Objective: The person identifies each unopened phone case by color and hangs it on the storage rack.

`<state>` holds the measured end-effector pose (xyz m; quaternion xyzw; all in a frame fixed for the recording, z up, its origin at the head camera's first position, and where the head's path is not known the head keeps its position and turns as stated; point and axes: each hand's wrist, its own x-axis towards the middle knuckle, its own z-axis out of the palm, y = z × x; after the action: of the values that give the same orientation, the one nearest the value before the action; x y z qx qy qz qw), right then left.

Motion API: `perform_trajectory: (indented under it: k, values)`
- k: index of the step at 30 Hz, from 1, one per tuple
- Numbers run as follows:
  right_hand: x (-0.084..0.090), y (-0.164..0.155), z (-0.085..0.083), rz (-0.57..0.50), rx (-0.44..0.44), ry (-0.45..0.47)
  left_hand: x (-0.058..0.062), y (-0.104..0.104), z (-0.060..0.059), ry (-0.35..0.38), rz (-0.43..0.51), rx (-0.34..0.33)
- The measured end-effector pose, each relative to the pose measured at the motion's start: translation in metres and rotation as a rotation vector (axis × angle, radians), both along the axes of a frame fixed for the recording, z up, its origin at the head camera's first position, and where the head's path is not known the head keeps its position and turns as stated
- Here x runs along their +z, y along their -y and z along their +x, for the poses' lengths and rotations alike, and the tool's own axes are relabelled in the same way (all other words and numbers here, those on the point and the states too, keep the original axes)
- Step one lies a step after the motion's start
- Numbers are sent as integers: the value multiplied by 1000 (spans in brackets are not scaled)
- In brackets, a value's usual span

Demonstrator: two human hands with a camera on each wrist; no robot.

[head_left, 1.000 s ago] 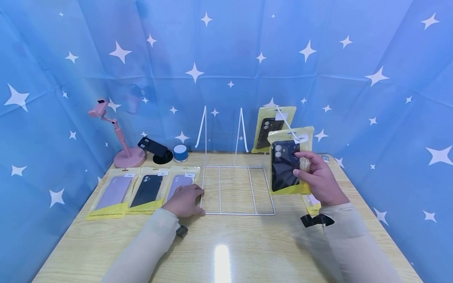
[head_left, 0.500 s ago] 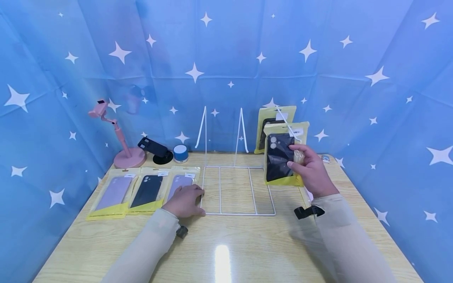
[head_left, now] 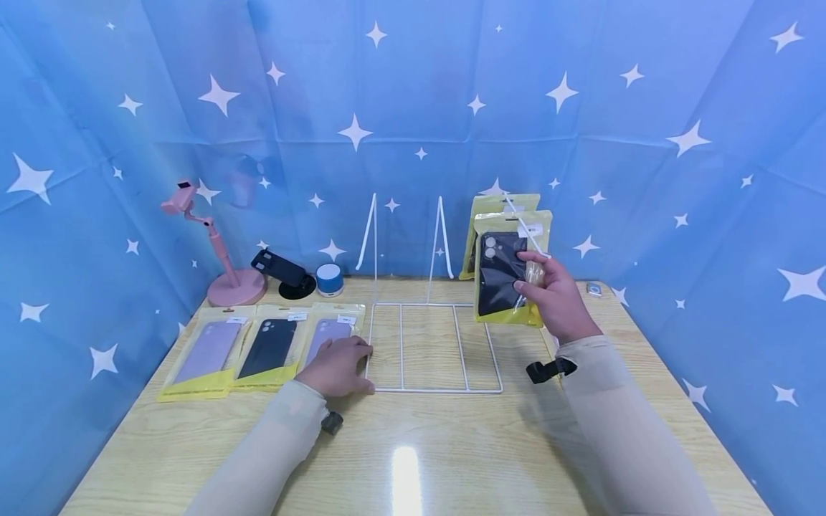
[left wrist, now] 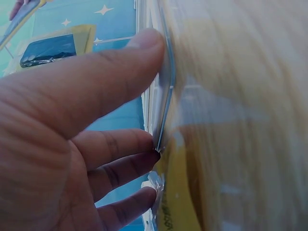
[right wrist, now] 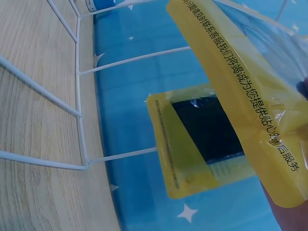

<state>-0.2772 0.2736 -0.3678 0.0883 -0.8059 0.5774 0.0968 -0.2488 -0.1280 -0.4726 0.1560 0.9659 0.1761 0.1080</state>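
Note:
My right hand (head_left: 556, 297) pinches the right side of a bagged black phone case (head_left: 500, 276). The hook's wire (head_left: 530, 235) crosses the bag's front from near its hang hole. Behind it hangs another bagged phone case (right wrist: 207, 130), mostly covered in the head view. In the right wrist view, the held bag's yellow bottom (right wrist: 240, 91) is close to the camera. My left hand (head_left: 338, 367) rests at the left front corner of the white wire rack (head_left: 439, 390). In the left wrist view its thumb (left wrist: 110, 77) and fingertips touch the rack's edge wire.
Left of the rack lie a purple bagged case (head_left: 206, 351), a black one (head_left: 266, 347) and a purple one partly under my left hand (head_left: 329, 330). Behind stand a pink phone stand (head_left: 235, 287), a black phone holder (head_left: 280, 269) and a blue speaker (head_left: 329, 279). Two other hooks (head_left: 440, 236) bear nothing.
My right hand has moved left and back with the bagged black case, which slid along the hook towards the bag behind. My left hand has stayed put.

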Motion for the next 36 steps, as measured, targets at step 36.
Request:
perform_trajectory:
  k: [36]
  values:
    - [8, -2, -41, 1, -14, 51, 3, 0, 1, 3, -4, 1]
